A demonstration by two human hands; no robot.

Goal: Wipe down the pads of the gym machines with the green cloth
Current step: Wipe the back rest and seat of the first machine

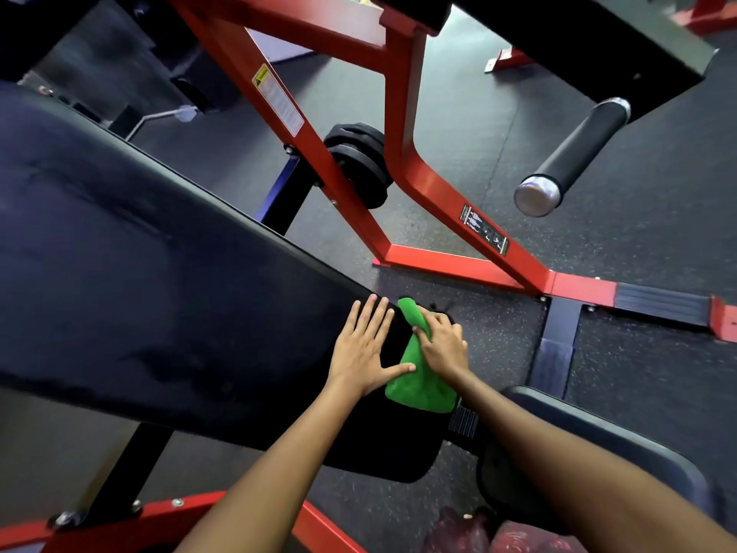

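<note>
A long black bench pad (151, 297) slants from the upper left down to the lower middle of the head view. The green cloth (418, 383) hangs folded over the pad's lower right edge. My right hand (442, 345) presses on the cloth, fingers curled over its upper part. Just left of the cloth, my left hand (365, 347) lies flat on the pad with fingers spread, its thumb touching the cloth's edge. A second black seat pad (606, 437) sits at the lower right, partly hidden under my right forearm.
A red steel frame (402, 125) rises beyond the pad, with black weight plates (359, 165) on a peg. A black foam roller (574, 157) with chrome ends sticks out at the upper right. Dark speckled rubber floor (498, 341) lies below. Red frame bars cross the bottom left.
</note>
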